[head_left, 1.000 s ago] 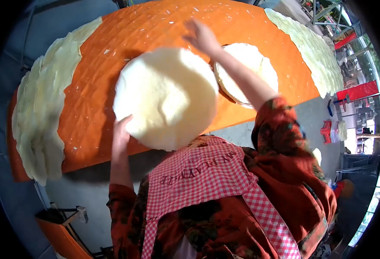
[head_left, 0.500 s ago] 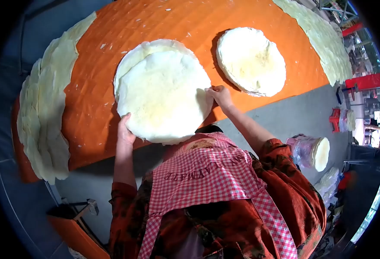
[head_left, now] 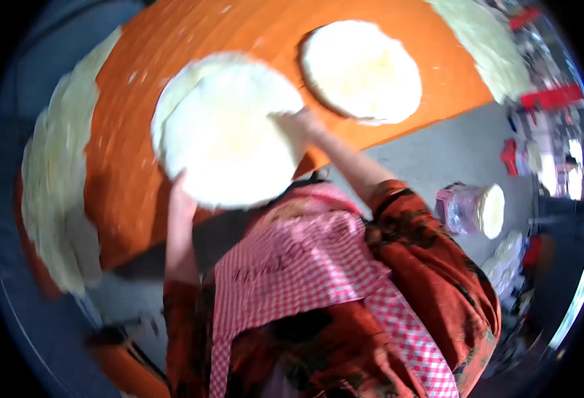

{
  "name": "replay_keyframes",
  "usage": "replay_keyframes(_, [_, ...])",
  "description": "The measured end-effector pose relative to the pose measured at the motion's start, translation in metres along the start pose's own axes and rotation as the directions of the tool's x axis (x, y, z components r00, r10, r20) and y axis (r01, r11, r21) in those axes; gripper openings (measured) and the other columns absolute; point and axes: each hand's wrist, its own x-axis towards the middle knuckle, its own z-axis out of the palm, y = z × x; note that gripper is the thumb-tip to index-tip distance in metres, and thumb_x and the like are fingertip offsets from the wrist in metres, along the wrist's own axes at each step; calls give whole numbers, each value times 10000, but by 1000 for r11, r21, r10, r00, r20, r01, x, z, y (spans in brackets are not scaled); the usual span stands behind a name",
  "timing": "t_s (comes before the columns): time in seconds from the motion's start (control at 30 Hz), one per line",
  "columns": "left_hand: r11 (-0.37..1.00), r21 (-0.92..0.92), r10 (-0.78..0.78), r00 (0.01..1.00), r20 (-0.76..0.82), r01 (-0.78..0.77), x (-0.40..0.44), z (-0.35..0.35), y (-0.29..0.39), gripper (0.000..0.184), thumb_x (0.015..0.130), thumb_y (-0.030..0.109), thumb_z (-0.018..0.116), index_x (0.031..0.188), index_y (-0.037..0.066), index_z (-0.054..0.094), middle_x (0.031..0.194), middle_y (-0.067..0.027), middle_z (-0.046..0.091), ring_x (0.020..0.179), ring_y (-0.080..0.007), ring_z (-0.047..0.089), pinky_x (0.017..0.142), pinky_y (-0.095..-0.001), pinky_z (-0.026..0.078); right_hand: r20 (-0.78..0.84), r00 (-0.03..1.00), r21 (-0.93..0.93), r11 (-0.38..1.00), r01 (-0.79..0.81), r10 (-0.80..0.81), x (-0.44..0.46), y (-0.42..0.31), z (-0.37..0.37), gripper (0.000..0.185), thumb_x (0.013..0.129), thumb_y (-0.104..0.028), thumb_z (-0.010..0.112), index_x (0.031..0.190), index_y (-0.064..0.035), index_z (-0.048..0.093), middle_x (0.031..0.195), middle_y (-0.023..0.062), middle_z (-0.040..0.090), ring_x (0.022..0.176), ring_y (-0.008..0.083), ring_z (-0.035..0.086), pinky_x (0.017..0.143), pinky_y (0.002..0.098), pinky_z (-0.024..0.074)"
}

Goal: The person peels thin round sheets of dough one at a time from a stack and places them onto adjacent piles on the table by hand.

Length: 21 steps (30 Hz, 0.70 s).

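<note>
Roughly round, pale, overlapping sheets (head_left: 231,139) | left hand (head_left: 182,199) clasping them | right hand (head_left: 302,126) blurred, cannot tell grip

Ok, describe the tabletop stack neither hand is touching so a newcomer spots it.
Start at the big orange table and find the larger pale round stack at the left hand and right hand. Just to its right, past a strip of bare orange, lies another pale round stack. It looks smaller, and no hand is on it.
</note>
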Motion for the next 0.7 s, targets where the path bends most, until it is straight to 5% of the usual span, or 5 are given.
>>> replay_keyframes(0.07, [919,-357,-55,953,299,165,-31,55,30,579,907,266,539,1372,-19,343,1357,-163,448,1230,-313,438,1022,-481,359,-91,984,-583,809,72,-154,19,24,16,241,815,-121,561,1036,-117,657,902,86,674,848,261,660,652,366,533])
replay_keyframes(0.1, [945,-304,-59,979,197,118,-25,47,27,561,906,232,542,1372,-12,347,1359,-162,445,1231,-312,437,1023,-487,358,-103,983,-725,688,29,-150,19,16,19,212,782,-134,612,983,-113,674,858,77,680,817,247,664,636,353,529])
replay_keyframes(0.2, [998,-38,-62,994,-88,59,-5,21,24,549,891,170,557,1373,5,355,1358,-153,446,1234,-307,436,1025,-485,359,-307,948,37,996,-77,85,-25,-42,1,278,679,-126,728,932,-41,651,805,108,683,747,220,660,648,352,512])
replay_keyframes(0.53, [950,272,138,987,86,-156,26,205,85,536,877,83,549,1373,15,360,1383,-141,406,1259,-297,404,1050,-445,338,-594,787,305,859,410,-165,-71,-116,-136,342,811,8,649,1140,21,558,926,29,648,825,110,598,744,278,505])
replay_keyframes(0.7, [941,303,36,938,345,-148,95,327,71,528,884,90,552,1368,3,362,1383,-123,416,1265,-270,398,1053,-427,329,-719,695,364,849,382,-5,-112,-123,-245,297,799,10,659,1089,-9,595,938,17,654,816,92,602,729,270,503])
